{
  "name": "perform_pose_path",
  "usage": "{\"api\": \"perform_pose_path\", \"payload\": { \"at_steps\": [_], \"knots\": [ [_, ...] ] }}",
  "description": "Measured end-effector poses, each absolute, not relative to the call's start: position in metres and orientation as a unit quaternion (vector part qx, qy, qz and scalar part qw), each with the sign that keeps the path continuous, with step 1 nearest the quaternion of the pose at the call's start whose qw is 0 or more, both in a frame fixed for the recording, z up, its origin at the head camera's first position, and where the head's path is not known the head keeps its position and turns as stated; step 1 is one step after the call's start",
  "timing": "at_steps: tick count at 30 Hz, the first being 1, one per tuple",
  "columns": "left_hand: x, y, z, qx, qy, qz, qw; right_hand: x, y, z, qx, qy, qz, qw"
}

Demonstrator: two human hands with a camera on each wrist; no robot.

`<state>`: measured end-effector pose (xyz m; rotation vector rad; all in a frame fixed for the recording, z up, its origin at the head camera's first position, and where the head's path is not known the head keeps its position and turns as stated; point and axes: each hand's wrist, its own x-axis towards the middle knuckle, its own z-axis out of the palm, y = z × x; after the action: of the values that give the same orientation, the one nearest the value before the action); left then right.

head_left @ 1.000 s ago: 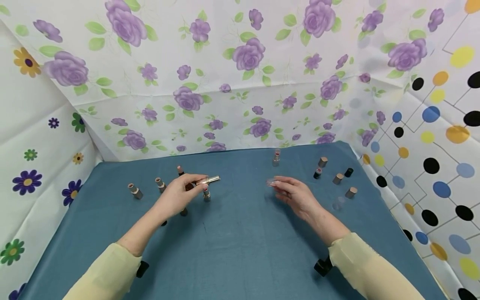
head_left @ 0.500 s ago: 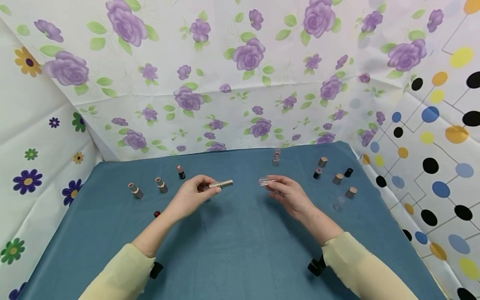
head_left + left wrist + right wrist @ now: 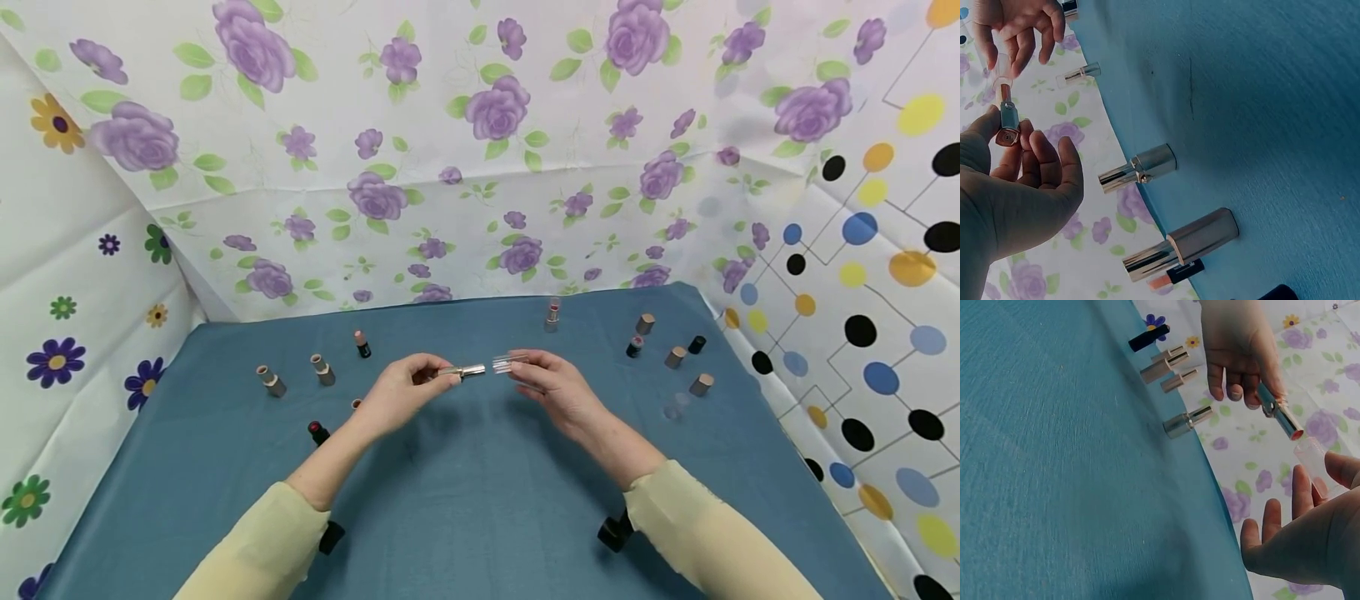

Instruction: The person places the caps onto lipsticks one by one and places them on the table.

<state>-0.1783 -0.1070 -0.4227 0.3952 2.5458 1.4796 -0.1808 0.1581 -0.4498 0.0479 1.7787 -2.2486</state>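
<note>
My left hand (image 3: 408, 392) pinches an uncapped lipstick (image 3: 471, 370) with a shiny metallic tube, held nearly level and pointing right. Facing it, my right hand (image 3: 562, 392) holds a clear cap (image 3: 501, 365) between thumb and fingers, mouth toward the lipstick. A small gap separates the two in the head view. From the right wrist, the reddish lipstick tip (image 3: 1296, 434) appears just at the mouth of the clear cap (image 3: 1312, 459). Below my left hand, in the left wrist view, an uncapped lipstick (image 3: 1155, 162) stands on the table.
Uncapped lipsticks (image 3: 322, 371) stand at left, including a red-tipped black one (image 3: 318, 432) beside my left forearm. A clear-capped lipstick (image 3: 552, 315) stands at the back. Several caps (image 3: 676, 357), a clear cap (image 3: 677, 406) and a black lipstick (image 3: 635, 346) are at right.
My left hand has moved right with the lipstick, and my right hand has moved left with the clear cap. The gap between them has narrowed greatly.
</note>
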Motion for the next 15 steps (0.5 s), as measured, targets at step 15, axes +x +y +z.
{"api": "perform_pose_path", "payload": {
  "at_steps": [15],
  "knots": [
    [-0.1792,-0.1021,-0.4238,0.147,0.846,0.506,0.084,-0.1795,0.1482,-0.4524,0.015,0.633,-0.76,0.145]
  ]
}}
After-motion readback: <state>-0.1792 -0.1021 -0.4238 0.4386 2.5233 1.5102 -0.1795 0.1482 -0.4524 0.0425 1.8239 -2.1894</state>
